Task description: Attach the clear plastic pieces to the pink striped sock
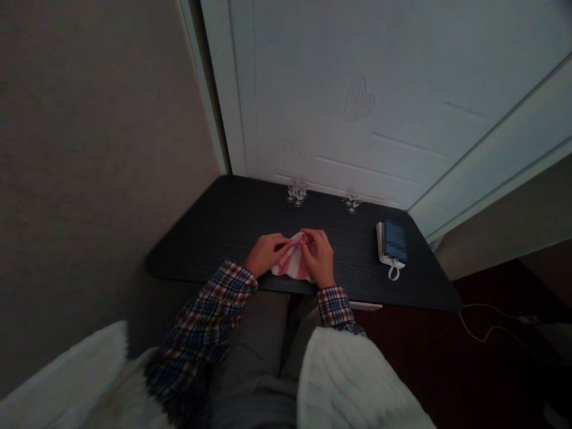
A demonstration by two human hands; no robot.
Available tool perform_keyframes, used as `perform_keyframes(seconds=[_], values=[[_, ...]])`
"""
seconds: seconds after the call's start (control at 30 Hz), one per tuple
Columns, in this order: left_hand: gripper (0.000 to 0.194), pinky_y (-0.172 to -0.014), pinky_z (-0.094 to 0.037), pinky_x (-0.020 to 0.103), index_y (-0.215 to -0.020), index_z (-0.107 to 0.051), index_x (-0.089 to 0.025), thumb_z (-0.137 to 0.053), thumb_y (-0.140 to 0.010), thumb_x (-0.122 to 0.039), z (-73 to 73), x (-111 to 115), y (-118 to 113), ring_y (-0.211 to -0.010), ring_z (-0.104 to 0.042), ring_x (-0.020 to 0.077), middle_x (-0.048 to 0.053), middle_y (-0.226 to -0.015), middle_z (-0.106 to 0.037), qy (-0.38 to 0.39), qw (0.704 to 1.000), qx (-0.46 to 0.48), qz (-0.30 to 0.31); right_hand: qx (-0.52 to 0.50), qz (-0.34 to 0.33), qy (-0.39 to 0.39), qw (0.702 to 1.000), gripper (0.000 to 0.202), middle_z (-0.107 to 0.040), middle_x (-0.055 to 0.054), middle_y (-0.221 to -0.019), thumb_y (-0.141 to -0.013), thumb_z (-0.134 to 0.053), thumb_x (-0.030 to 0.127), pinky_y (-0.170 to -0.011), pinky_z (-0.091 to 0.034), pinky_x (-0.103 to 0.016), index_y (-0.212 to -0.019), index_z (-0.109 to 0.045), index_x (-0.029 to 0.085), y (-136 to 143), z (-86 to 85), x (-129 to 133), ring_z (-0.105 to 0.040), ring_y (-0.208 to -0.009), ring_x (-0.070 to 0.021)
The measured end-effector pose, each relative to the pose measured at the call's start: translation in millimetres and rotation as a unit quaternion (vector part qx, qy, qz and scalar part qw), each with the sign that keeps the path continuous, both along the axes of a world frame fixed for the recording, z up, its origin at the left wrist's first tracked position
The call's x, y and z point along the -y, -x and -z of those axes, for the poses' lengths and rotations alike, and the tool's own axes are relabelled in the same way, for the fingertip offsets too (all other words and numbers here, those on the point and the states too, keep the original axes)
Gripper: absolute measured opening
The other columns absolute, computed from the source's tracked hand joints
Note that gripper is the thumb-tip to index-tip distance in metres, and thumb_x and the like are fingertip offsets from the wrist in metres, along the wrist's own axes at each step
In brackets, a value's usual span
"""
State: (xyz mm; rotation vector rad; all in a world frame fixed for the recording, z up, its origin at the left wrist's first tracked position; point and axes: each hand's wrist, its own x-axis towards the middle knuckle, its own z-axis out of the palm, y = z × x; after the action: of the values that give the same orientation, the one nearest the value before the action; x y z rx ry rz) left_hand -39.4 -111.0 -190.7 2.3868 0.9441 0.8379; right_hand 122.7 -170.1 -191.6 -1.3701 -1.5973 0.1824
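A small pink and white cloth (295,265) hangs between my two hands at the near edge of the dark table. My left hand (266,253) pinches its upper left part. On the other side, my right hand (320,256) has its thumb and index finger closed at the top of the cloth, around a small clear round piece (304,237). The lower edge of the cloth spreads out in folds below the fingers.
Clear small items stand in a cluster (297,192) at the table's back edge, with a smaller group (352,203) to their right. A white device with a dark screen (394,241) and a strap lies at the right of the black table (214,226). White panels rise behind.
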Motion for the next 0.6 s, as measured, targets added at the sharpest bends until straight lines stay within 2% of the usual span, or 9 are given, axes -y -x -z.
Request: perform_keyframes(seconds=[0.13, 0.33, 0.6], values=[[0.024, -0.079, -0.052, 0.038, -0.098, -0.062, -0.014, -0.05, -0.092, -0.033, -2.4, 0.9, 1.7, -0.086, -0.063, 0.0169, 0.005, -0.094, -0.065, -0.002, 1.0, 0.016, -0.018, 0.0, -0.012, 0.002, 1.0, 0.025, -0.061, -0.006, -0.109, -0.091, -0.054, 0.031, -0.084, -0.05, -0.04, -0.111, -0.058, 0.017, 0.3, 0.1, -0.6, -0.06, -0.095, -0.0184], [0.025, -0.07, -0.052, 0.033, -0.093, -0.063, -0.013, -0.051, -0.091, -0.035, 0.0, 1.2, -1.0, -0.073, -0.062, 0.0139, 0.003, -0.083, -0.065, 0.011, 1.0, -0.008, 0.013, -0.008, -0.02, 0.003, 1.0, 0.025, -0.061, -0.007, -0.11, -0.092, -0.052, 0.031, -0.085, -0.05, -0.041, -0.112, -0.057, 0.017, 0.7, 2.3, -1.9, -0.06, -0.096, -0.0189], [0.024, -0.073, -0.052, 0.035, -0.097, -0.062, -0.014, -0.05, -0.091, -0.034, -0.4, 0.2, 0.3, -0.078, -0.062, 0.0151, 0.004, -0.088, -0.065, 0.005, 1.0, -0.006, 0.011, -0.014, -0.025, 0.007, 1.0, 0.024, -0.062, -0.007, -0.111, -0.093, -0.05, 0.03, -0.088, -0.049, -0.042, -0.112, -0.058, 0.017, -0.2, 1.1, -0.8, -0.06, -0.1, -0.0195]])
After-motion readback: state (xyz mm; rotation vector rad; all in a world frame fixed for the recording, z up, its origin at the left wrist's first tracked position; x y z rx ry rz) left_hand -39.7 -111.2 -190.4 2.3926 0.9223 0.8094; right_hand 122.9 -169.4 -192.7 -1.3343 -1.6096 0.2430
